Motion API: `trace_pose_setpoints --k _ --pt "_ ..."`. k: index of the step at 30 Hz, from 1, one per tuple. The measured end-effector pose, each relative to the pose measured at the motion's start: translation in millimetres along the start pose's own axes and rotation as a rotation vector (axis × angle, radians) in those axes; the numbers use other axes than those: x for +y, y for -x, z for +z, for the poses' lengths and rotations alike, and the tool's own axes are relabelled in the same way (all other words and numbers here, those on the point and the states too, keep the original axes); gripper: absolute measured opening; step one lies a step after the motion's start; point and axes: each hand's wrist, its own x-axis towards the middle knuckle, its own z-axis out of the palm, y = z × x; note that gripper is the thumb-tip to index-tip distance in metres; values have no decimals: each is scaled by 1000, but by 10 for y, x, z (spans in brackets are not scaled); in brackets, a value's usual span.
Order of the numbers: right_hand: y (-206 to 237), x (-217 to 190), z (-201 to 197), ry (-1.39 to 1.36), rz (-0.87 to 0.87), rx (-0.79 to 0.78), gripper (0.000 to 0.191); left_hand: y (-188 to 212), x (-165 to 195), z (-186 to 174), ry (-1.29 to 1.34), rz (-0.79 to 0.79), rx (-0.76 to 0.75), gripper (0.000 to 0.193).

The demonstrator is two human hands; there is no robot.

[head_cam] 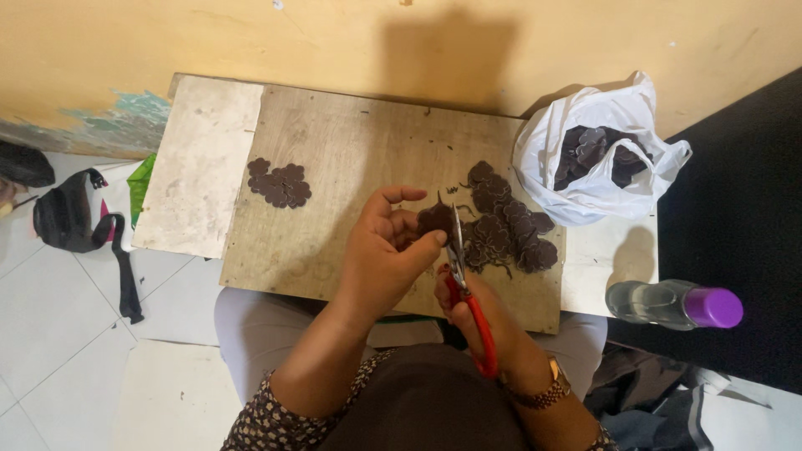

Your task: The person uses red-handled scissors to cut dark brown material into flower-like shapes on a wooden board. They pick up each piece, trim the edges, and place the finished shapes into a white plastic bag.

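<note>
We snip a dark flower-shaped piece with red-handled scissors over the worktop.

Our left hand pinches the dark flower-shaped piece between thumb and fingers, above the near edge of the worktop. Our right hand is closed around the red-handled scissors, blades touching that piece. A large heap of cut pieces lies just beside it; a small cluster sits left. A white bag holding more rests at the right far corner.
</note>
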Motion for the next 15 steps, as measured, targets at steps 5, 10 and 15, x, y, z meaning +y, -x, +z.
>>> trace_pose_setpoints --k 5,10,15 --pt "20 -25 11 -46 17 -24 70 -13 12 8 37 -38 32 49" --pt "36 -63 6 -59 49 -48 75 8 27 14 -6 -23 30 48" --pt "12 -25 5 63 -48 -11 70 14 24 34 -24 -24 48 50"
